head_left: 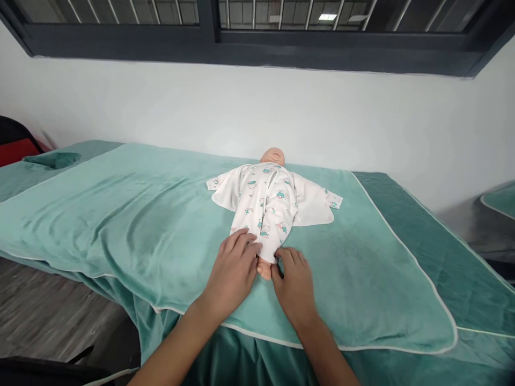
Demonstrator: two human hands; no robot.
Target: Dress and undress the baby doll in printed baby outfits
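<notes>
A baby doll [274,155] lies on its back, head toward the wall, in white clothes with a green and pink print. The sleeves of its shirt [314,206] are spread to both sides. At the near end of the trousers [277,212], a bare foot [264,268] sticks out of one leg. My left hand [235,265] has its curled fingers on the lower trouser leg, left of that foot. Close to the foot's right side, my right hand [295,281] pinches the hem between thumb and fingers. The doll's other foot is hidden by my left hand.
A light green blanket [132,214] with pale piping lies under the doll, over a darker green cover [454,257]. Behind stand a white wall [181,107] and a dark-framed window [257,51] with bars. A red and black object [18,145] is at the far left.
</notes>
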